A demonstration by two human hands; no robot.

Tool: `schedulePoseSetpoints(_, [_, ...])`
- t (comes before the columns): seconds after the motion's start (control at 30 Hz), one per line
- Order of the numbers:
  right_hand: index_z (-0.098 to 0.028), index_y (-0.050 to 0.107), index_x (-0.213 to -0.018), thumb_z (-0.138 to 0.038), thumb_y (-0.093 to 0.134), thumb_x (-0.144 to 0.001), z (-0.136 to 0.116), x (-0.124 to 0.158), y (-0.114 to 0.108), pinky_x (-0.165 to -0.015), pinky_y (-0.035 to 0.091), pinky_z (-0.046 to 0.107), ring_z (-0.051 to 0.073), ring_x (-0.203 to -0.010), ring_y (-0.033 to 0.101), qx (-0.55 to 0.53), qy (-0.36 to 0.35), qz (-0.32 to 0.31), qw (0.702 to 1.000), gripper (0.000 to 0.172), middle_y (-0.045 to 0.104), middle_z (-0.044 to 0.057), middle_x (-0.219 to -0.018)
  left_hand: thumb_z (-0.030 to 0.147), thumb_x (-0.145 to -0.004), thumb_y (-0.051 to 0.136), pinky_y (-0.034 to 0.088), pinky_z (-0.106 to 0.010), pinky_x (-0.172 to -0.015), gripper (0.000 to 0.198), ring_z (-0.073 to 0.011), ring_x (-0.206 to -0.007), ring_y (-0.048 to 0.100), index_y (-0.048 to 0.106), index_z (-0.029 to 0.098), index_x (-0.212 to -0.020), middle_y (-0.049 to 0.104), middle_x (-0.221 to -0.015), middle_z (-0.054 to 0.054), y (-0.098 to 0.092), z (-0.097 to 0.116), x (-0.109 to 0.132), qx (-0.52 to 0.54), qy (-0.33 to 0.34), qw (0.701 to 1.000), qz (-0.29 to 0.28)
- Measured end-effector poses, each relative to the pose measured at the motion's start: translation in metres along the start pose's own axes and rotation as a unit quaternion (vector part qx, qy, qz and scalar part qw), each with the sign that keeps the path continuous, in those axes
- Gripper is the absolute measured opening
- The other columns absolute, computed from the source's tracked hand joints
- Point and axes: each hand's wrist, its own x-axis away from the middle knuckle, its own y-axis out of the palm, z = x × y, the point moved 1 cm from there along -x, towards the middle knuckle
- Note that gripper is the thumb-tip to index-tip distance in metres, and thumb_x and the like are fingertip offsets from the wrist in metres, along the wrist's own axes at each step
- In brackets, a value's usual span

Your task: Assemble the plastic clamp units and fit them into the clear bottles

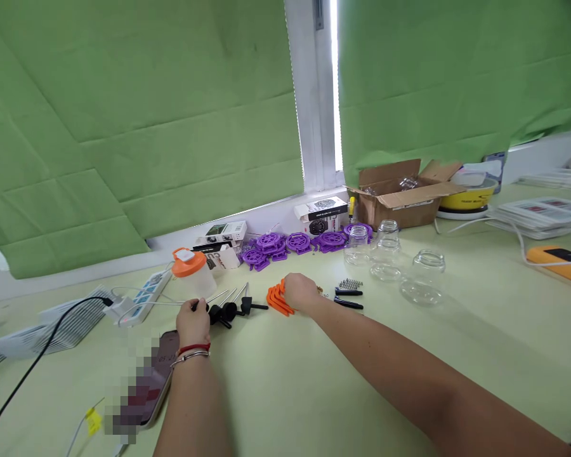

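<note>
My left hand [193,325] is closed around the black end of a part at the left of a small row. Beside it lie several similar black parts with thin metal rods [229,310], their rods pointing away from me. My right hand [301,291] reaches over a cluster of orange bent plastic pieces [278,299], its fingers closed at the nearest one; the fingertips are partly hidden. To the right of that hand are coil springs [351,284] and two black rod-like pieces [349,303]. Small brass-coloured bits show just past the right hand.
Purple plastic wheel-like parts [270,244] lie along the back. Glass jars [422,279] stand right, before an open cardboard box [400,206]. An orange-lidded container [193,273], a power strip [145,297] and a phone [157,381] are on the left, with cables around.
</note>
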Motion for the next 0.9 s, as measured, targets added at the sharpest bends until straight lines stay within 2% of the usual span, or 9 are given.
schedulePoseSetpoints(0.1, [-0.015,0.061,-0.075,-0.007,0.068,-0.064,-0.001,0.003,0.003,-0.055,0.038,0.028,0.025,-0.073,0.063,0.011,-0.007,-0.015,1.000,0.015,0.065,0.012,-0.078,0.037,-0.079,0.046,0.045,-0.035,-0.058,0.036,-0.0247,-0.068,0.059,0.061,0.011,-0.098,0.066,-0.082,-0.016,0.004,-0.003,-0.001,-0.037,-0.029,0.999,0.002])
schedulePoseSetpoints(0.23, [-0.014,0.063,-0.079,-0.007,0.064,-0.066,-0.003,0.010,0.000,-0.054,0.037,0.028,0.024,-0.072,0.062,0.014,-0.011,-0.020,1.000,0.015,0.066,0.012,-0.080,0.036,-0.079,0.046,0.045,-0.039,-0.066,0.038,-0.0303,-0.078,0.062,0.063,0.010,-0.102,0.067,-0.089,-0.020,0.005,-0.006,-0.003,-0.092,-0.029,0.995,-0.013])
schedulePoseSetpoints(0.4, [-0.016,0.065,-0.088,-0.012,0.058,-0.072,-0.001,0.024,-0.016,-0.057,0.038,0.027,0.024,-0.081,0.062,0.015,-0.029,-0.007,0.999,0.019,0.067,0.012,-0.088,0.036,-0.078,0.045,0.044,-0.042,-0.068,0.035,-0.0369,-0.081,0.063,0.067,0.009,-0.085,0.068,-0.082,-0.025,0.009,-0.009,-0.006,-0.169,-0.016,0.984,-0.060])
schedulePoseSetpoints(0.5, [-0.019,0.065,-0.098,-0.018,0.054,-0.077,0.011,0.040,-0.033,-0.064,0.039,0.026,0.021,-0.089,0.060,0.006,-0.060,0.010,0.998,0.023,0.067,0.009,-0.097,0.037,-0.079,0.042,0.044,-0.044,-0.070,0.039,-0.0394,-0.084,0.063,0.067,0.007,-0.081,0.067,-0.082,-0.028,0.011,-0.009,-0.007,-0.211,-0.009,0.975,-0.072])
schedulePoseSetpoints(0.57, [-0.019,0.065,-0.099,-0.022,0.052,-0.080,0.026,0.057,-0.045,-0.068,0.040,0.027,0.020,-0.091,0.059,-0.002,-0.098,0.036,0.995,0.024,0.066,0.007,-0.099,0.039,-0.080,0.041,0.044,-0.045,-0.072,0.042,-0.0406,-0.087,0.062,0.067,0.005,-0.082,0.066,-0.085,-0.030,0.012,-0.008,-0.007,-0.235,-0.002,0.969,-0.076])
schedulePoseSetpoints(0.7, [-0.020,0.066,-0.085,-0.025,0.049,-0.081,0.074,0.102,-0.068,-0.066,0.040,0.028,0.019,-0.081,0.058,0.013,-0.145,0.062,0.987,0.018,0.065,0.005,-0.086,0.045,-0.079,0.040,0.043,-0.047,-0.076,0.052,-0.0417,-0.092,0.060,0.065,0.001,-0.091,0.064,-0.092,-0.031,0.009,-0.001,0.001,-0.269,0.025,0.960,-0.073])
schedulePoseSetpoints(0.77, [-0.022,0.065,-0.090,-0.029,0.048,-0.081,0.102,0.122,-0.075,-0.065,0.042,0.029,0.020,-0.078,0.058,0.011,-0.117,0.076,0.990,0.020,0.064,0.006,-0.090,0.046,-0.080,0.039,0.042,-0.048,-0.081,0.054,-0.0420,-0.097,0.057,0.063,0.000,-0.095,0.062,-0.096,-0.031,0.005,0.006,0.006,-0.280,0.048,0.957,-0.061])
schedulePoseSetpoints(0.9, [-0.021,0.063,-0.104,-0.033,0.040,-0.085,0.150,0.150,-0.078,-0.074,0.048,0.035,0.023,-0.088,0.061,0.031,-0.054,0.153,0.986,0.032,0.061,0.010,-0.110,0.044,-0.082,0.036,0.039,-0.048,-0.089,0.052,-0.0402,-0.105,0.053,0.061,0.000,-0.097,0.060,-0.097,-0.029,-0.001,0.029,0.019,-0.289,0.110,0.949,-0.056])
